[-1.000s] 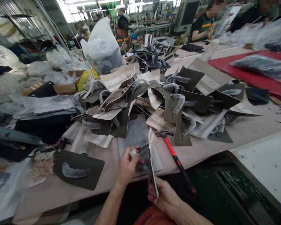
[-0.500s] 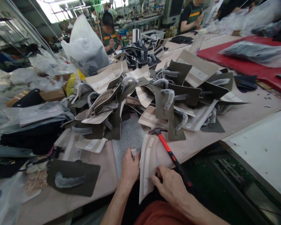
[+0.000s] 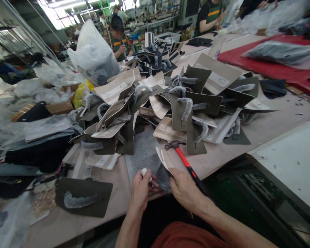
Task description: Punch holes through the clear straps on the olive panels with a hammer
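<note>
My left hand point(image 3: 140, 191) is closed, with a small white piece point(image 3: 146, 174) between thumb and fingers; its exact kind does not show. Its fingertips are close to a plastic-wrapped strap handle point(image 3: 163, 177), and whether they touch it I cannot tell. That handle appears to belong to a beige-lined bag panel point(image 3: 163, 156), tilted nearly edge-on. Around the panel's near right edge my right hand point(image 3: 182, 187) is closed. Just beyond that hand, a claw hammer point(image 3: 183, 156) with a red and black handle lies on the table. Under the hands is a grey slab point(image 3: 142, 151).
A heap of olive and beige panels point(image 3: 181, 113) with wrapped handles covers the table's middle. One dark panel point(image 3: 85, 198) lies at front left. Plastic bags point(image 3: 93, 51) crowd the left, red material point(image 3: 260, 57) the right. A co-worker point(image 3: 119, 43) sits across.
The panel has turned from showing its beige inner face to nearly edge-on, exposing its wrapped handle. My right hand turned with it. The white piece in my left hand shows more clearly.
</note>
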A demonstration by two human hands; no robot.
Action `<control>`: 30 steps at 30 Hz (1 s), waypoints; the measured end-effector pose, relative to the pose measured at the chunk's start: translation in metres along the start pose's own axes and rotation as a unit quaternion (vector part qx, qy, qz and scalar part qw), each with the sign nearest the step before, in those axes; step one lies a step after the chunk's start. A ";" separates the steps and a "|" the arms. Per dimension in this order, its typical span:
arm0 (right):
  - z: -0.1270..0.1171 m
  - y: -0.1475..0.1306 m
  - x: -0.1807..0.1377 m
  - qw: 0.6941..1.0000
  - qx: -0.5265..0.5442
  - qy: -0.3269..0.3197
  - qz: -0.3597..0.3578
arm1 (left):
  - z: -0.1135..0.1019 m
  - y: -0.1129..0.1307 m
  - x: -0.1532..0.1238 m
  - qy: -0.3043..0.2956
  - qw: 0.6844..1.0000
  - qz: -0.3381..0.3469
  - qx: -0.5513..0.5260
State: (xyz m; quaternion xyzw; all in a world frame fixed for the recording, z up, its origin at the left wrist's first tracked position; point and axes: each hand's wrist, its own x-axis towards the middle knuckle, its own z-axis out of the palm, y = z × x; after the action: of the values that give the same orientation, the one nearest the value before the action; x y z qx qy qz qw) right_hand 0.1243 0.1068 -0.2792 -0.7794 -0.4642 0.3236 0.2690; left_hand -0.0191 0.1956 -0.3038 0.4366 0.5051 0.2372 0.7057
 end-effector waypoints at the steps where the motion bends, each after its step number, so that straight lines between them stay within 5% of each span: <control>1: -0.006 0.003 0.001 1.000 0.012 0.011 0.004 | -0.001 0.005 -0.005 -0.013 0.999 0.002 -0.032; 4: -0.025 0.007 0.005 0.981 0.191 0.017 -0.003 | -0.005 0.029 -0.022 -0.020 0.994 0.057 -0.088; 8: -0.029 0.013 0.014 0.898 0.434 -0.073 0.024 | -0.013 0.059 -0.034 -0.030 0.982 0.155 -0.100; 13: 0.009 0.045 0.029 0.992 0.055 0.085 0.072 | -0.015 0.043 0.000 -0.009 0.981 0.191 -0.014; 18: 0.023 0.054 0.026 0.986 -0.125 0.084 0.077 | -0.004 0.016 0.046 0.044 0.978 0.203 0.008; 23: 0.013 0.042 0.020 0.972 -0.220 0.055 0.066 | 0.021 0.013 0.078 0.007 0.974 0.226 -0.020; 27: 0.003 0.039 0.025 0.970 -0.186 0.128 -0.094 | 0.031 0.003 0.096 -0.001 0.971 0.237 -0.020; 30: 0.002 0.046 0.041 0.956 -0.123 0.044 -0.264 | 0.030 -0.006 0.103 -0.006 0.968 0.250 0.013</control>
State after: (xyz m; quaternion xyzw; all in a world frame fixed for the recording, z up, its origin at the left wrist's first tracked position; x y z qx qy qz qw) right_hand 0.1629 0.1240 -0.3238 -0.6697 -0.6771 0.1467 0.2675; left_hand 0.0462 0.2611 -0.3580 0.5597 0.3784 0.3970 0.6213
